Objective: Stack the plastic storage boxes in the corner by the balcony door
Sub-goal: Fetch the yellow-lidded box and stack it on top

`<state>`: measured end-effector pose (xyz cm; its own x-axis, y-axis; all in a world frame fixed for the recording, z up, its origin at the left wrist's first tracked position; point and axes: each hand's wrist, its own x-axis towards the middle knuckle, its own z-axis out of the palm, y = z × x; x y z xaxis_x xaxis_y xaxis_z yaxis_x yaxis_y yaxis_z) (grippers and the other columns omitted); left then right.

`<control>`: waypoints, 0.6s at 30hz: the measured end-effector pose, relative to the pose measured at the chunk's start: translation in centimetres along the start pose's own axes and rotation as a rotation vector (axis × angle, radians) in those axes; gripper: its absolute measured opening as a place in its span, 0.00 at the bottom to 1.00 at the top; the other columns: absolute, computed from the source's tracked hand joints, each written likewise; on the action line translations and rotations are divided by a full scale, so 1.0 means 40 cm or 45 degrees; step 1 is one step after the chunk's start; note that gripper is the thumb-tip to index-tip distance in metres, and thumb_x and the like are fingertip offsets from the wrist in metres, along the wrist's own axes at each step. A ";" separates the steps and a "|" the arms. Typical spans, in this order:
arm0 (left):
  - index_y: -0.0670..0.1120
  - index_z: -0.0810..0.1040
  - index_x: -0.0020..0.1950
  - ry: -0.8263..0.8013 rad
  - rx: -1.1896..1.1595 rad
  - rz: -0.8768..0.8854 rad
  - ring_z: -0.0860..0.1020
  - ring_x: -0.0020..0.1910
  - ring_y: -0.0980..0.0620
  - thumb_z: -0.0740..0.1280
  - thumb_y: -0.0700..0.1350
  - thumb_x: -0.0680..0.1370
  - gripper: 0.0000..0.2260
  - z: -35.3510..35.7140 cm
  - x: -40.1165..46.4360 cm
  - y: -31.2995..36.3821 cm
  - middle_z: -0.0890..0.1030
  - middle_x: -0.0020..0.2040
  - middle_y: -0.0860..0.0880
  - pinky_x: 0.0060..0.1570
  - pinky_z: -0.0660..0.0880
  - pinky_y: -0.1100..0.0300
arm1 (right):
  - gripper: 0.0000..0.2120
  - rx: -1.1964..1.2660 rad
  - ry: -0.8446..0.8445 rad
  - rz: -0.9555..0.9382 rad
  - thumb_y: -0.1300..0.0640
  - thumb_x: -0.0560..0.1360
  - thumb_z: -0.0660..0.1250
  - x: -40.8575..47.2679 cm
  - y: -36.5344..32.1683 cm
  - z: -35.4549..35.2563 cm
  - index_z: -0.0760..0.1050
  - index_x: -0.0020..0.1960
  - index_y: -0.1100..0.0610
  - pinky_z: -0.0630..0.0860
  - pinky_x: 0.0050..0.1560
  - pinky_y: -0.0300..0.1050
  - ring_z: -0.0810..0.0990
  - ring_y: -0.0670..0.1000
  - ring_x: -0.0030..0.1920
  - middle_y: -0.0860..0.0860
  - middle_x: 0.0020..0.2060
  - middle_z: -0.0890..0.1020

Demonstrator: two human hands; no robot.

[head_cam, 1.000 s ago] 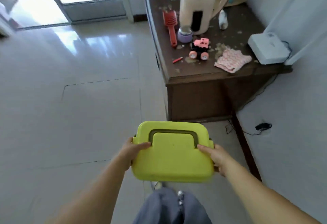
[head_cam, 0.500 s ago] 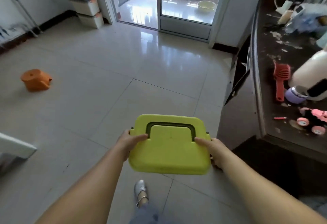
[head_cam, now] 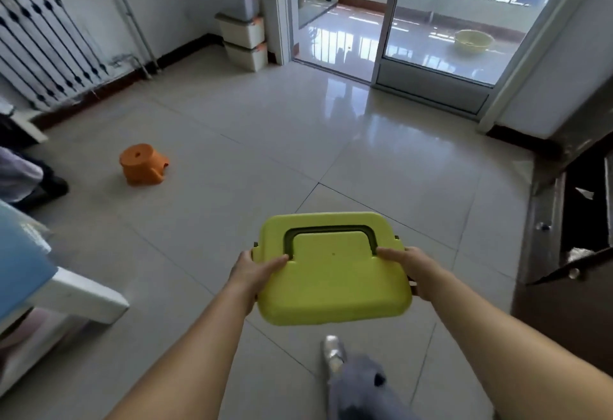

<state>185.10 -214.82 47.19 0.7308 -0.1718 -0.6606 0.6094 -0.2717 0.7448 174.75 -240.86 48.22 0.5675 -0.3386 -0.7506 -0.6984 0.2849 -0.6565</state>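
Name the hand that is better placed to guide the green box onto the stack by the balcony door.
Left, narrowly. Both hands grip the green box, left hand and right hand at its sides. The stack of storage boxes stands ahead and to the left, so the left hand would likely reach it first.

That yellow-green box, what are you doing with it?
A person is carrying the yellow-green box across the tiled floor, left hand and right hand gripping its sides. Ahead, a stack of storage boxes stands in the corner beside the balcony door. An orange stool sits on the floor to the left.
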 end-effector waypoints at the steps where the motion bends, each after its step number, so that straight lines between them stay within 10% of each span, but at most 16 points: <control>1: 0.46 0.65 0.70 0.024 -0.015 -0.002 0.76 0.59 0.40 0.76 0.51 0.67 0.35 -0.024 0.035 0.023 0.75 0.64 0.43 0.52 0.76 0.46 | 0.19 -0.008 -0.012 -0.008 0.53 0.69 0.73 0.032 -0.038 0.030 0.74 0.57 0.57 0.73 0.33 0.43 0.80 0.53 0.40 0.53 0.42 0.81; 18: 0.44 0.70 0.66 0.384 -0.210 0.027 0.79 0.56 0.41 0.75 0.47 0.69 0.29 -0.519 0.695 0.627 0.78 0.62 0.42 0.53 0.76 0.50 | 0.35 -0.209 -0.217 -0.135 0.52 0.68 0.74 0.601 -0.842 0.690 0.64 0.70 0.60 0.73 0.47 0.53 0.76 0.58 0.52 0.59 0.63 0.74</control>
<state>227.08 -206.75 49.43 0.7868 0.1188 -0.6056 0.6167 -0.1100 0.7795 223.96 -233.86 50.24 0.6968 -0.1990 -0.6891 -0.6848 0.1014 -0.7217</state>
